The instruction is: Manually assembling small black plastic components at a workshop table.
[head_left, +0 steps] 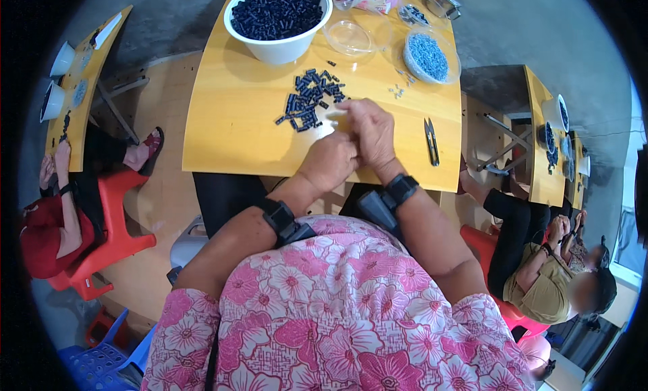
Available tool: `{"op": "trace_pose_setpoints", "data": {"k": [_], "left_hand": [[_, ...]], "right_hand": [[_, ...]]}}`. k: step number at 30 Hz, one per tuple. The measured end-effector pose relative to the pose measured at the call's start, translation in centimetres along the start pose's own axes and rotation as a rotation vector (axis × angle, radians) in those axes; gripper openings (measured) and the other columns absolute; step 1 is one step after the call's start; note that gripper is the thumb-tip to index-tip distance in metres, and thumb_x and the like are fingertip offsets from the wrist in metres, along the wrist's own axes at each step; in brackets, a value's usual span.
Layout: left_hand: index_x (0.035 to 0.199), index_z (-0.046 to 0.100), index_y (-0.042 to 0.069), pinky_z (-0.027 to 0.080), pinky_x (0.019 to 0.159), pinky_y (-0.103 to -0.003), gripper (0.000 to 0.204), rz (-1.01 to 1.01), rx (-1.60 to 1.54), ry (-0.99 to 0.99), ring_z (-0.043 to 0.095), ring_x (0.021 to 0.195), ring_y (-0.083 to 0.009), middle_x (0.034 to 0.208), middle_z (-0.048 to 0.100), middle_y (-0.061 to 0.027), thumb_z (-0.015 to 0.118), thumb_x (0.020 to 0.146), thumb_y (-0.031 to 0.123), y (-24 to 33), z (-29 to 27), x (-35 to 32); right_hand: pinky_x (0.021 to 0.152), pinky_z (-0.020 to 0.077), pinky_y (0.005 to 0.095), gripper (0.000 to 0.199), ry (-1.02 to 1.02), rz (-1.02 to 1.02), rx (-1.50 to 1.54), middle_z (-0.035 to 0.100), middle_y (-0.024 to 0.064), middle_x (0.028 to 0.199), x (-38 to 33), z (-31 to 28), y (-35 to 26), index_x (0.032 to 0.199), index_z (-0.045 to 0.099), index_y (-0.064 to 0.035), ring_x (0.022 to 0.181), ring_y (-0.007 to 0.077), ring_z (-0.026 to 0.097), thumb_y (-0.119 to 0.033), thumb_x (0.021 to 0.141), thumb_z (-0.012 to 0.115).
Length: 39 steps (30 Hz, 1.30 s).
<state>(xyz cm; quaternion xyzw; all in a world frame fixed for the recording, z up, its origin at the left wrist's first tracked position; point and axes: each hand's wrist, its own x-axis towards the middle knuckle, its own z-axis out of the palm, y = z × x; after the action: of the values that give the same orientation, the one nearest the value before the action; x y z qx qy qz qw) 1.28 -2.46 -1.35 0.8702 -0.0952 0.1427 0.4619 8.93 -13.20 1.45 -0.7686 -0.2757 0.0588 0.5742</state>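
Close together over the near side of the yellow table (236, 138) are my two hands. My left hand (329, 161) is closed, its fingertips turned in against the right hand, and whatever they pinch is hidden. The fingers of my right hand (373, 131) are bent and drawn together, with the index finger reaching toward the pile; anything held there is too small to make out. Just beyond the hands lies a loose pile of small black cylindrical parts (307, 97). A black wristband device sits on each wrist.
A white bowl (277, 49) full of black parts stands at the back left. Behind are a clear lid (351, 39) and a tub of small light-blue pieces (428, 57). Black thread snips (432, 143) lie at right. Other people work at tables on both sides.
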Motion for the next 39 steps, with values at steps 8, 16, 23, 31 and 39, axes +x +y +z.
{"op": "trace_pose_setpoints", "data": {"k": [8,16,23,31,39], "left_hand": [[0.081,0.073,0.005,0.051,0.063,-0.032,0.012,-0.256,-0.270,-0.015,0.065,0.065,-0.0212,0.073,0.066,-0.0093,0.074,0.075,0.014,0.2,-1.4,0.0],[0.083,0.074,0.001,0.050,0.060,-0.027,0.014,-0.299,-0.363,-0.074,0.063,0.062,-0.0126,0.073,0.069,-0.0086,0.074,0.078,0.014,0.7,-1.6,0.5],[0.084,0.074,0.001,0.051,0.063,-0.028,0.015,-0.288,-0.382,-0.097,0.065,0.067,-0.0133,0.076,0.071,-0.0099,0.073,0.080,0.015,-0.1,-1.2,0.5],[0.088,0.072,-0.001,0.050,0.067,-0.027,0.015,-0.212,-0.291,-0.158,0.064,0.071,-0.0136,0.080,0.070,-0.0084,0.069,0.083,0.013,0.9,-1.8,0.7],[0.085,0.075,0.006,0.048,0.063,-0.025,0.007,-0.178,-0.219,-0.129,0.060,0.068,-0.0119,0.079,0.067,-0.0047,0.071,0.080,0.010,0.9,-2.0,0.1]], "right_hand": [[0.067,0.0477,0.0208,0.027,0.018,0.417,0.226,0.061,0.0008,0.095,-4.8,-5.2,-0.5,0.118,0.065,-0.0008,0.076,0.0066,0.056,-0.002,0.091,0.060],[0.076,0.0536,0.0274,0.037,0.026,0.085,-0.039,0.062,0.0066,0.091,-7.6,-3.1,0.1,0.114,0.066,-0.0050,0.083,0.0157,0.064,0.005,0.079,0.069],[0.071,0.0522,0.0315,0.027,0.082,-0.016,-0.218,0.062,0.0107,0.084,-7.7,-2.8,0.5,0.107,0.066,-0.0065,0.079,0.0230,0.064,-0.005,0.080,0.070],[0.071,0.0508,0.0350,0.028,-0.002,-0.053,-0.325,0.060,0.0127,0.085,-7.7,-3.8,-0.2,0.109,0.064,-0.0068,0.079,0.0290,0.063,-0.003,0.081,0.067],[0.069,0.0506,0.0316,0.028,0.275,-0.103,-0.461,0.062,0.0104,0.084,-12.0,-11.4,-3.4,0.111,0.062,-0.0028,0.074,0.0216,0.062,-0.002,0.084,0.068]]}}
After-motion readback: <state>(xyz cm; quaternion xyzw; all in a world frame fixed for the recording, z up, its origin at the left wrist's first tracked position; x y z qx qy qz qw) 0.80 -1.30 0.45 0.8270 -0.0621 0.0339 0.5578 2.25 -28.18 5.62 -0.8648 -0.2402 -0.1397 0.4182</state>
